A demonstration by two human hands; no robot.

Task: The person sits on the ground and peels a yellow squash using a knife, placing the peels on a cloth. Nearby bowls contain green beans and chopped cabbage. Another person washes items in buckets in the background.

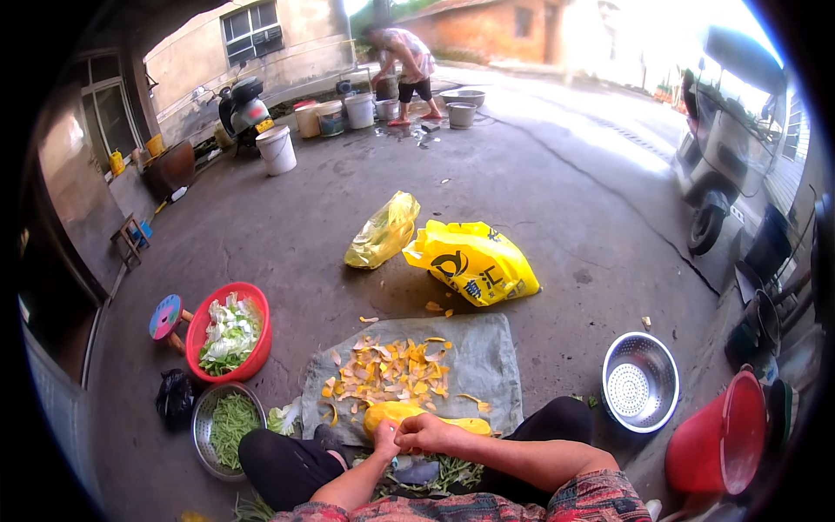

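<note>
A long peeled yellow-orange squash (390, 412) lies crosswise in front of me, at the near edge of a grey-green sheet (486, 352). My left hand (385, 438) and my right hand (423, 432) meet over its middle, fingers bent and close together. Whether either one grips a small tool or the squash is hidden by the fingers. Orange and pale squash peelings (398, 372) are strewn over the sheet beyond the squash. Below my hands, green bean-like stalks (456, 471) lie between my legs.
Left: a red basin (266, 346) of torn leaves, a metal colander (202, 450) of green beans, a small stool (165, 318). Ahead: yellow plastic bags (486, 267). Right: an empty metal colander (659, 349), a red bucket (695, 450). Farther off, a person (411, 59) bends among buckets.
</note>
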